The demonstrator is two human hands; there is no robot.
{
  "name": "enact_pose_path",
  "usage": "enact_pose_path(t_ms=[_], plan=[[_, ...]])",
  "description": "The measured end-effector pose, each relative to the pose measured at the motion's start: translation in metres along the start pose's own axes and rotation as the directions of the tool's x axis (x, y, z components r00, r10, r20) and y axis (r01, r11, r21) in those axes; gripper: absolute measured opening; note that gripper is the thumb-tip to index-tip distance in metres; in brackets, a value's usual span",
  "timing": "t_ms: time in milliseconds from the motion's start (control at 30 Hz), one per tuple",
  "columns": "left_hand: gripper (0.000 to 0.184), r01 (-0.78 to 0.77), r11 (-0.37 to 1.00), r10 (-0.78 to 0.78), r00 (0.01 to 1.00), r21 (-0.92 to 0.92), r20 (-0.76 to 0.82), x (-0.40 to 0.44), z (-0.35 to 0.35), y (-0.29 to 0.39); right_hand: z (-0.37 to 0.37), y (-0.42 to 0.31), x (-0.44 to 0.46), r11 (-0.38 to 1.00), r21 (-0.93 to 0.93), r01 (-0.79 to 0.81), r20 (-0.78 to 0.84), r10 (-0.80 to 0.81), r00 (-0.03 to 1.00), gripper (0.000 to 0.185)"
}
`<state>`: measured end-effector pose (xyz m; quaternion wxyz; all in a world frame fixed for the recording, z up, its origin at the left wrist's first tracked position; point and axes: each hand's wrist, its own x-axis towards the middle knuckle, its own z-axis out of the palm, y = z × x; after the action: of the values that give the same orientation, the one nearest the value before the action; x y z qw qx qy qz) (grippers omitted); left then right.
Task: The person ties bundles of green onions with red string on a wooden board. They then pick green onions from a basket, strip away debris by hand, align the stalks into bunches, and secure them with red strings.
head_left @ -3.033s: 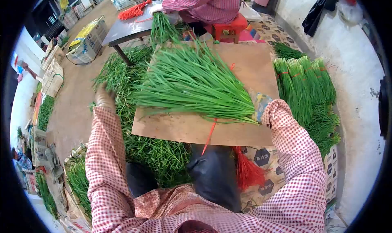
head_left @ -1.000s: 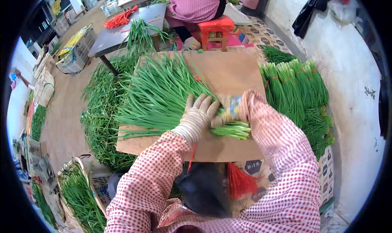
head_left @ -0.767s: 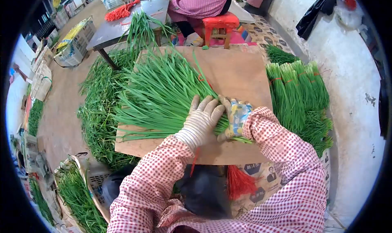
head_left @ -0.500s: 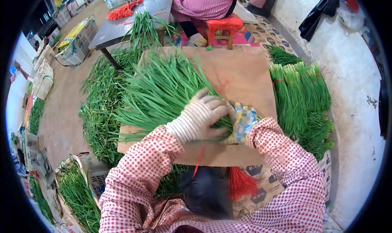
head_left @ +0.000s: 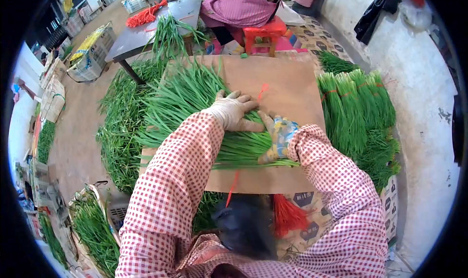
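A broad bundle of long green stalks (head_left: 185,100) lies fanned to the left on a brown board (head_left: 292,92). My left hand (head_left: 233,111), in a pale glove, rests on top of the stalks with its fingers apart. Close to its right, my right hand (head_left: 279,135), in a blue and yellow patterned glove, curls round the stalks near their right end. A red tie (head_left: 263,89) shows on the board just above my hands. Another red strip (head_left: 233,186) hangs over the board's front edge.
Tied green bundles (head_left: 356,102) stand at the right by the wall. Loose greens (head_left: 122,127) cover the floor at left. A metal table (head_left: 129,41) holds red ties. A person in pink (head_left: 236,7) sits beyond the board. Red strands (head_left: 287,214) hang below it.
My left hand has come in from the far left onto the stalks, and lately shifted up and left. My right hand has moved left along the bundle from its right end.
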<state>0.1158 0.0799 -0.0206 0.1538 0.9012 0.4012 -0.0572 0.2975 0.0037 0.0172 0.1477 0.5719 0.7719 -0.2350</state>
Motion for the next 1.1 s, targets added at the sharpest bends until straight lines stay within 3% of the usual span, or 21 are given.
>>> enact_pose_path(t_ms=[100,167,233,300,367,433,467,533,833,900,933,967,1033,1100], plan=[[0.085,0.032,0.999,-0.032,0.999,-0.005,0.014,-0.006,-0.011,0.009,0.000,-0.001,0.000,0.999,-0.033,0.027,-0.007,-0.028,1.000,0.122],[0.085,0.183,0.982,-0.186,0.969,0.037,0.162,-0.021,-0.025,0.026,0.000,-0.007,-0.007,0.995,-0.096,0.026,-0.047,-0.031,0.998,0.121],[0.085,0.218,0.975,-0.220,0.964,0.030,0.150,-0.032,-0.018,0.024,-0.004,-0.008,-0.014,0.985,-0.130,0.115,-0.028,-0.120,0.992,0.117],[0.086,0.117,0.992,-0.118,0.993,-0.050,-0.016,-0.039,-0.006,0.014,0.003,-0.002,-0.004,0.982,-0.142,0.126,-0.015,-0.129,0.992,0.116],[0.100,0.113,0.985,-0.095,0.986,-0.128,0.139,-0.028,-0.015,0.003,0.002,0.003,-0.002,0.985,-0.014,0.174,-0.023,-0.174,0.985,0.115],[0.111,0.100,0.991,-0.075,0.968,-0.094,0.238,-0.031,-0.042,0.021,0.001,0.004,0.004,0.987,-0.018,0.158,-0.017,-0.158,0.987,0.114],[0.111,0.104,0.990,-0.079,0.968,-0.091,0.240,-0.028,-0.034,0.024,0.005,0.008,0.008,0.983,-0.047,0.179,-0.035,-0.180,0.983,0.115],[0.122,0.039,0.996,-0.049,0.992,0.080,0.117,-0.030,-0.010,0.034,0.002,0.004,0.005,0.984,-0.063,0.167,-0.007,-0.168,0.986,0.115],[0.125,0.087,0.994,-0.095,0.988,0.068,0.124,-0.042,-0.008,0.042,0.019,0.014,0.000,0.988,-0.024,0.155,-0.203,-0.157,0.966,0.109],[0.125,0.083,0.994,-0.091,0.987,0.064,0.130,-0.040,-0.007,0.043,0.007,0.034,0.010,0.933,0.285,0.217,-0.054,-0.211,0.976,0.102],[0.124,0.080,0.995,-0.088,0.989,0.068,0.123,-0.041,-0.007,0.043,0.008,0.063,0.032,0.828,0.515,0.220,-0.027,-0.241,0.970,0.088],[0.124,0.076,0.995,-0.084,0.990,0.070,0.112,-0.042,-0.006,0.042,0.007,0.087,0.048,0.723,0.647,0.242,-0.135,-0.204,0.970,0.081],[0.123,0.058,0.997,-0.062,0.994,0.045,0.089,-0.042,-0.006,0.041,0.004,0.115,0.087,0.603,0.751,0.270,-0.225,-0.151,0.963,0.074],[0.123,0.071,0.997,-0.075,0.989,0.034,0.129,-0.043,-0.013,0.044,0.000,0.125,0.123,0.803,0.574,0.162,-0.335,0.049,0.941,0.064]])
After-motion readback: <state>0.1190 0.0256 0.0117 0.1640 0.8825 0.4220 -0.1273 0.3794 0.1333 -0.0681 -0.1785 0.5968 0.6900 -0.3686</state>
